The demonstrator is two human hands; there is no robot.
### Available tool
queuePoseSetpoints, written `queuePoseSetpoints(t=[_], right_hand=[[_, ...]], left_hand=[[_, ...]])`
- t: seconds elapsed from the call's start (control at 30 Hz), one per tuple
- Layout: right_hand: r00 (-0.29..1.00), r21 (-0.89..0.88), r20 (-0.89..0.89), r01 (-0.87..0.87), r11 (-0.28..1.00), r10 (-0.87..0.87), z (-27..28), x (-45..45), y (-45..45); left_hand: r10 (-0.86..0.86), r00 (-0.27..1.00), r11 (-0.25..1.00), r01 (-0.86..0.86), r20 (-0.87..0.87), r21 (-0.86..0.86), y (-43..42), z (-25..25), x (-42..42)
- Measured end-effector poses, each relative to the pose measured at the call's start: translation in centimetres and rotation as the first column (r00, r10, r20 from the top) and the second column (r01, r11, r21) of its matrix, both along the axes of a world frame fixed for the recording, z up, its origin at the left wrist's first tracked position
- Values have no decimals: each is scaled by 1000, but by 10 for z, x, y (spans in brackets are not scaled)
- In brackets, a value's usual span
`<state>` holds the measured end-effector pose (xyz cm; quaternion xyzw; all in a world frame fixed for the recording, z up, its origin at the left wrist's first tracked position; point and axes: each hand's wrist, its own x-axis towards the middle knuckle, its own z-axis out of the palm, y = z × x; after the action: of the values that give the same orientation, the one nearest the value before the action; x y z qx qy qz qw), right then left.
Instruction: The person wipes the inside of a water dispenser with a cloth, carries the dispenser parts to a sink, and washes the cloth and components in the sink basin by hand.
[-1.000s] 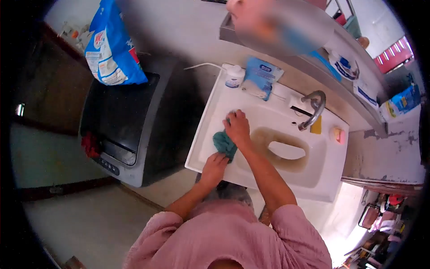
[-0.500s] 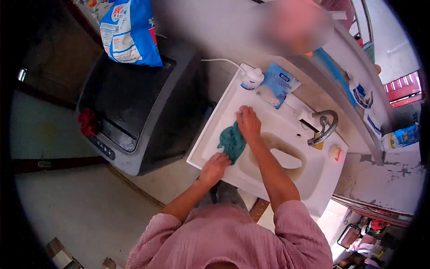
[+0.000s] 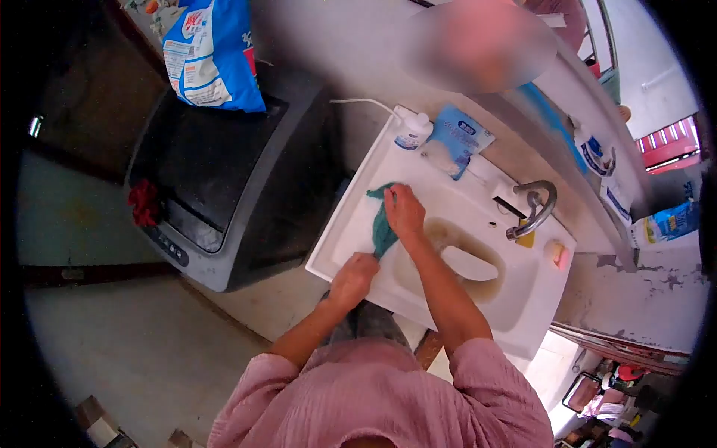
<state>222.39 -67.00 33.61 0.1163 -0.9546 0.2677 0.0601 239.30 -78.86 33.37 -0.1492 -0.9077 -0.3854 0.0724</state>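
Observation:
A wet-looking green cloth (image 3: 384, 230) is stretched between my two hands over the left ledge of the white sink (image 3: 340, 228). My left hand (image 3: 355, 279) is closed around its near end, close to the sink's front edge. Farther up, my right hand (image 3: 404, 210) grips the cloth near its far end, and a loose flap sticks out beyond the fingers. To the right of my right hand, the basin holds cloudy brownish water (image 3: 441, 237) with a white oblong thing (image 3: 469, 263) in it.
A white bottle (image 3: 413, 132) and a blue pouch (image 3: 457, 140) stand along the sink's back edge. The curved metal tap (image 3: 543, 209) and a soap bar (image 3: 556, 254) are at the right. Left of the sink is a dark washing machine (image 3: 213, 164) with a blue-and-white bag (image 3: 213, 60) on top.
The cloth has gone from a spread, bunched patch to a narrow strip drawn taut between my hands. My right hand has shifted slightly left and nearer. The view has moved a little.

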Motion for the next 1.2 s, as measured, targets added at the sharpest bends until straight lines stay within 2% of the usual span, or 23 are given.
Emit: queuePoseSetpoints(t=[0.1,0.13,0.2,0.23,0.33,0.37,0.47,0.5,0.53,0.6,0.63,0.73,0.8,0.87,0.93,1.0,1.03,1.13,1.2], right_hand=[[984,-158,178,39,987,-11,3,37,9],[969,-205,246,79,976,-27,6,51,12],[984,-296,179,51,954,3,18,67,11],[989,-342,143,30,939,20,22,72,9],[979,-176,-82,-199,964,187,4,77,3],[934,2,-224,-286,958,279,-9,73,4],[969,111,-94,-218,970,229,-24,26,10],[991,85,-96,-89,992,97,-32,7,15],[995,56,-98,40,998,-34,-30,-9,17],[999,92,-18,34,995,-33,-19,-13,20],[999,117,24,31,993,-34,-7,-12,19],[991,-86,27,-128,988,131,15,53,2],[950,19,-120,-289,957,289,-2,73,9],[917,157,-139,-353,922,375,-15,61,19],[930,312,-37,-336,888,365,5,14,21],[996,212,-70,-34,977,50,-9,-7,21],[991,156,-74,124,980,-114,-14,-11,20],[991,85,-120,-56,995,66,1,24,17],[973,11,-96,-210,978,210,0,76,17]], left_hand=[[251,964,968,-251,-86,17,13,28,-14],[212,977,976,-213,-35,-36,14,24,-18],[138,988,982,-128,66,-136,12,11,-25],[119,991,985,-110,60,-133,12,7,-26],[95,985,995,-91,141,-39,12,9,-5],[100,981,995,-96,168,-32,12,17,2],[150,863,972,-219,482,89,17,28,-2],[112,950,985,-144,293,91,16,30,-1],[102,970,992,-116,219,52,15,24,-3],[63,994,998,-60,87,-33,11,3,1],[53,995,998,-50,82,-37,10,2,3],[43,997,999,-43,56,8,10,-5,3],[48,998,995,-51,37,86,10,-5,5],[27,999,999,-26,-21,46,9,5,0],[24,999,1000,-24,-44,20,10,8,0],[33,999,999,-33,-43,14,12,2,0],[36,998,999,-35,-46,25,12,1,0],[32,998,999,-30,-52,40,11,0,-1],[36,999,999,-35,-41,22,13,-2,1]])
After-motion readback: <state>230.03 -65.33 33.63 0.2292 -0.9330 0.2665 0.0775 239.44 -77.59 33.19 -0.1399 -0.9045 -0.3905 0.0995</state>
